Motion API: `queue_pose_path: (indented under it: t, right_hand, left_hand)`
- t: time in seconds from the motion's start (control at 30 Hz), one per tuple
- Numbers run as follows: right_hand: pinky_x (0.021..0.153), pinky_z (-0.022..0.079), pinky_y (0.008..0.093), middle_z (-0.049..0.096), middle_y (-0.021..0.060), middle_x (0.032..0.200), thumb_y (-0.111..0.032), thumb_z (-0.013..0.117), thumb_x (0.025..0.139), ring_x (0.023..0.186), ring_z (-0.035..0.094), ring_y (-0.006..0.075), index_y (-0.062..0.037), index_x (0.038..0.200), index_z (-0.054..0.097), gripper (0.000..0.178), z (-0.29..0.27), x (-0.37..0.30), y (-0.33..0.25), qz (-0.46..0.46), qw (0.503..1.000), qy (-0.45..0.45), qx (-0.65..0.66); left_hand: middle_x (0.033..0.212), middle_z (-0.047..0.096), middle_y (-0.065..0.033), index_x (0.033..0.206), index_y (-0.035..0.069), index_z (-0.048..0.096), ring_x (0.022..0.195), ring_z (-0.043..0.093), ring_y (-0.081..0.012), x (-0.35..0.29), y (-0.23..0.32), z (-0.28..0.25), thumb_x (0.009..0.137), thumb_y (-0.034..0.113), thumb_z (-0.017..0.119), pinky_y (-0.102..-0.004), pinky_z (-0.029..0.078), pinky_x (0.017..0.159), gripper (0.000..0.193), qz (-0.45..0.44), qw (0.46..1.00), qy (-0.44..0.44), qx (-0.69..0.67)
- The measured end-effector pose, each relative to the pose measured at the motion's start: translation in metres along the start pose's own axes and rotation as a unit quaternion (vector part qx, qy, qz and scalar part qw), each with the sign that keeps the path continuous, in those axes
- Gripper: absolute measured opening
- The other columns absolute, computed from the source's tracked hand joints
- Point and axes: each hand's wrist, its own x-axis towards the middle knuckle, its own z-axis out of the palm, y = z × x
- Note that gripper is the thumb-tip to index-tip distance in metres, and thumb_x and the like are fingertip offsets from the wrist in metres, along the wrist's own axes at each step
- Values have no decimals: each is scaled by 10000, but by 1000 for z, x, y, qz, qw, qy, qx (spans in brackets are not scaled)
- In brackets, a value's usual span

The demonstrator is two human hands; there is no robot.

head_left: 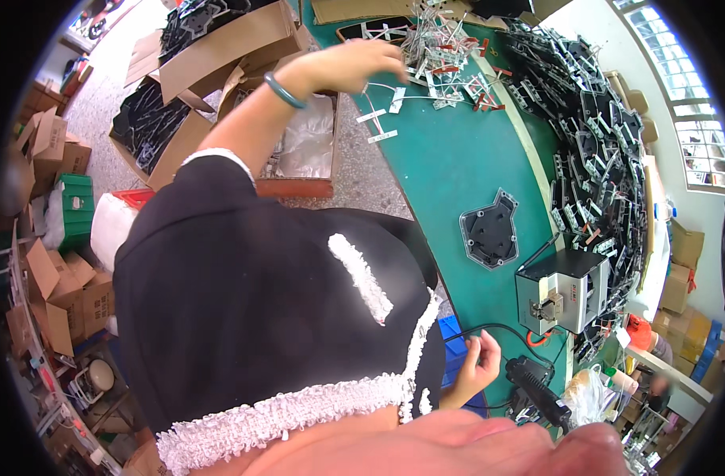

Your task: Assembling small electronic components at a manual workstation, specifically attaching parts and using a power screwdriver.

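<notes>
My left hand [361, 65] reaches over the far end of the green table, its fingers bent down at the edge of a heap of white wired strips [442, 51]. A thin wire with small white strips [376, 125] trails below this hand; its fingertips are partly hidden. Low down by the near table edge, my right hand [481, 361] is closed with thumb and finger together, beside a black cable. What it pinches, if anything, is too small to make out. A black plastic housing [489, 229] with an irregular outline lies between the hands.
A grey-and-black box-shaped device [561, 292] stands on the green table [434, 170], with a black handled tool [538, 389] nearer me. Many black parts with strips [588, 151] pile along the right side. Open cardboard boxes [228, 51] stand left of the table.
</notes>
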Motion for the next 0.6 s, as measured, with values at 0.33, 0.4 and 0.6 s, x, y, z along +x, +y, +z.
queue_pose_path:
  t: [0.33, 0.4, 0.6]
  right_hand:
    - [714, 524, 274, 646, 110, 919, 40, 675, 828, 797, 630, 187, 26, 1043, 645, 218, 46, 89, -54, -235, 970, -48, -23]
    - [756, 538, 310, 631, 130, 1037, 2, 766, 761, 922, 630, 242, -6, 1096, 638, 359, 62, 102, -79, -314, 948, 13, -54]
    - [854, 539, 353, 534, 132, 1270, -99, 847, 711, 1101, 583, 285, -97, 1253, 588, 601, 91, 135, -98, -368, 903, 158, -156]
  left_hand:
    - [812, 689, -17, 941, 60, 595, 768, 658, -101, 58, 68, 5, 997, 299, 537, -251, 500, 606, 252, -65, 928, 102, -354]
    - [736, 676, -18, 905, 65, 561, 658, 649, -88, 100, 105, 12, 991, 300, 551, -236, 483, 516, 250, -51, 899, 98, -424]
    - [668, 646, -46, 874, 36, 574, 555, 651, -120, 140, 177, 41, 962, 319, 605, -257, 492, 468, 298, -90, 872, 70, -477]
